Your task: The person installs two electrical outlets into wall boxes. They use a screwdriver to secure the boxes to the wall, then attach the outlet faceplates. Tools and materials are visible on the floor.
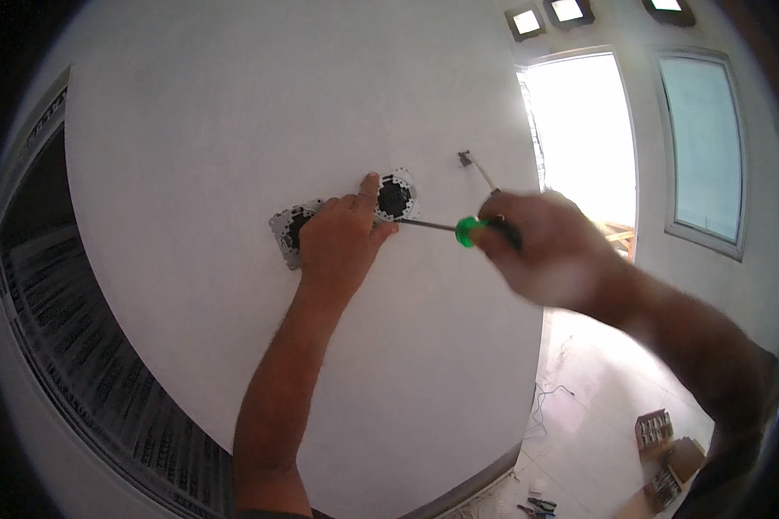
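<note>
Two round black wall sockets with pale metal mounting frames sit side by side on a white wall. My left hand (pixel 344 232) lies across them; it partly covers the left socket (pixel 292 228). Its index finger and thumb close around the edge of the right socket (pixel 395 197). In my right hand (pixel 545 246) is a screwdriver (pixel 469 232) with a green and black handle. Its shaft runs left to the lower edge of the right socket, and the tip is close to my left thumb. Whether the tip sits in a screw is too small to tell.
A pale cable (pixel 481 171) comes from a small dark hole in the wall, passing behind my right hand. Pliers (pixel 538 506) and blue wire (pixel 541 406) lie on the tiled floor, near a wooden box (pixel 654 430). A bright doorway (pixel 580 130) opens at right; a dark slatted opening is at left.
</note>
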The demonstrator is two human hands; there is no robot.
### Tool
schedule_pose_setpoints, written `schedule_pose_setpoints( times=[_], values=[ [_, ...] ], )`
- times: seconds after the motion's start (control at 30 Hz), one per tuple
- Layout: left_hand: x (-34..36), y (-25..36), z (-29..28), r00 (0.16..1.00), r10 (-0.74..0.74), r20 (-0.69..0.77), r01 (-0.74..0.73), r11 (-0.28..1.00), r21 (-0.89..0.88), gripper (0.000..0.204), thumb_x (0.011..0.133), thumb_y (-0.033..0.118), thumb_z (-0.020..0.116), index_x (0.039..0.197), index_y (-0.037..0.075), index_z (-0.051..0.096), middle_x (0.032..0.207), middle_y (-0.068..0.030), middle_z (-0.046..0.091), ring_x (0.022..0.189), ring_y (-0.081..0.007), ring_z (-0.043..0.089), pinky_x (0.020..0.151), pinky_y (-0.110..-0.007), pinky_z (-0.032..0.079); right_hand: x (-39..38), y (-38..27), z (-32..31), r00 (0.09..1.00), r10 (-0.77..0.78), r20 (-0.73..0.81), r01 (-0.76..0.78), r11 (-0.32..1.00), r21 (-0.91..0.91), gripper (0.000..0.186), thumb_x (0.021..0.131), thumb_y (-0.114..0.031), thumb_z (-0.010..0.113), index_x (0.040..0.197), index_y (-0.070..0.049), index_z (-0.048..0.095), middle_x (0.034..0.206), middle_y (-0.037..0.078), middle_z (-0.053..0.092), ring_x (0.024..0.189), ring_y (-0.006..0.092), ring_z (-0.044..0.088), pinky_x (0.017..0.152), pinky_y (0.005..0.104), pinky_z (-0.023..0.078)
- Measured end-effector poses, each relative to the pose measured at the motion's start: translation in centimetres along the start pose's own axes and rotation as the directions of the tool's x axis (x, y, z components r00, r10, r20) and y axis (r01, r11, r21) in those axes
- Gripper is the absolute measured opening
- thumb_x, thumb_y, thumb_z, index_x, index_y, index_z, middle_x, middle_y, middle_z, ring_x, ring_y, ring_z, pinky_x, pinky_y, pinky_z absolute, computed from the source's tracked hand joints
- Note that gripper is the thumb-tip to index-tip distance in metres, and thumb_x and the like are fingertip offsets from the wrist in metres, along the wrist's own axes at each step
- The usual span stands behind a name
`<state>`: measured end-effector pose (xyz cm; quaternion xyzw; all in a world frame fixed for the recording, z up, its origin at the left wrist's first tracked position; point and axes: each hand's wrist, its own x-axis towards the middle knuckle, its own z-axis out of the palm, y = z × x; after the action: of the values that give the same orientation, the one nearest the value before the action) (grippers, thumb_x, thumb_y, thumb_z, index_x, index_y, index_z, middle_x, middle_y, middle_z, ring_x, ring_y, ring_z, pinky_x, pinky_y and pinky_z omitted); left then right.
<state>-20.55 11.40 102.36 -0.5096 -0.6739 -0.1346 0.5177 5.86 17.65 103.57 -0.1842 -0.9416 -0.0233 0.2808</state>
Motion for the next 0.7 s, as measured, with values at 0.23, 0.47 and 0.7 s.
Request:
schedule_pose_setpoints(
  times=[0.23,0.47,0.7],
  values=[
    [0.0,-0.3,0.0,1.000,0.003,-0.009,-0.003,1.000,0.003,0.082,0.084,0.048,0.078,0.149,0.007,0.050,0.103,-0.0136,0.074,0.091,-0.0247,0.072,0.073,-0.037,0.060,-1.1,1.8,0.8,0.888,-0.385,-0.250,0.335,0.916,-0.223,0.021,0.099,-0.009,0.059,0.114,0.005,0.057,0.081,0.016,0.058,0.085,0.0260,0.067,0.073,0.0393,0.057],
    [0.2,-0.2,-0.1,0.999,0.031,-0.023,-0.031,0.999,0.016,0.081,0.085,0.049,0.078,0.149,0.006,0.050,0.100,-0.0134,0.074,0.089,-0.0243,0.072,0.073,-0.036,0.060,0.4,1.4,0.2,0.988,0.153,-0.029,-0.137,0.945,0.296,0.031,0.100,-0.012,0.059,0.125,0.005,0.056,0.084,0.019,0.059,0.091,0.0299,0.068,0.074,0.0403,0.058],
    [0.1,-0.2,-0.2,1.000,0.009,-0.012,-0.009,1.000,0.016,0.082,0.084,0.050,0.078,0.148,0.006,0.051,0.100,-0.0131,0.074,0.089,-0.0229,0.072,0.073,-0.035,0.060,-1.3,0.5,0.0,0.952,-0.294,-0.085,0.272,0.941,-0.203,0.033,0.105,-0.019,0.054,0.126,0.006,0.056,0.096,0.018,0.066,0.091,0.0274,0.068,0.071,0.0391,0.057]
  ],
)
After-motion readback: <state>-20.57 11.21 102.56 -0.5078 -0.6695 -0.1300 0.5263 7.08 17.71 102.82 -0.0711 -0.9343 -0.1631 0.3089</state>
